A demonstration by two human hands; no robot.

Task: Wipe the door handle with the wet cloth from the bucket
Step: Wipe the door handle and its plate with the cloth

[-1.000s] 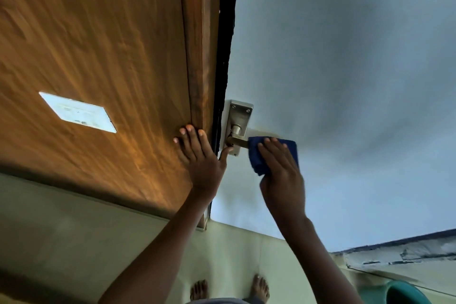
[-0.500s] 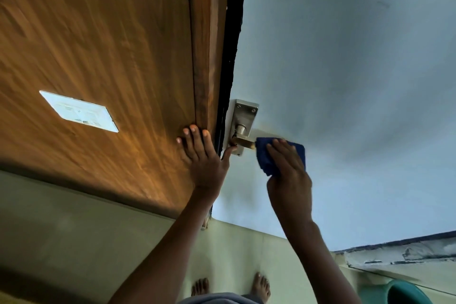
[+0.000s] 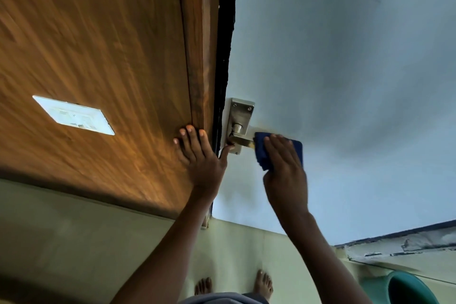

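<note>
A silver lever door handle [image 3: 240, 139] on its metal backplate sits at the left edge of the pale blue door [image 3: 345, 69]. My right hand [image 3: 283, 168] presses a dark blue cloth [image 3: 261, 155] over the lever's outer end, fingers spread flat on the cloth. The lever's tip is hidden under the cloth. My left hand [image 3: 199, 153] lies flat against the wooden frame [image 3: 197, 57], fingers apart, its thumb reaching the backplate's lower corner. The green bucket [image 3: 404, 289] shows at the bottom right.
A brown wood panel [image 3: 98, 57] with a white switch plate [image 3: 74, 115] fills the left. Pale floor tiles [image 3: 74, 242] lie below, with bare feet [image 3: 234, 284] standing on them. A worn ledge [image 3: 407, 242] runs along the right.
My right hand has slid the cloth slightly outward along the lever, away from the backplate. My left hand has stayed on the frame.
</note>
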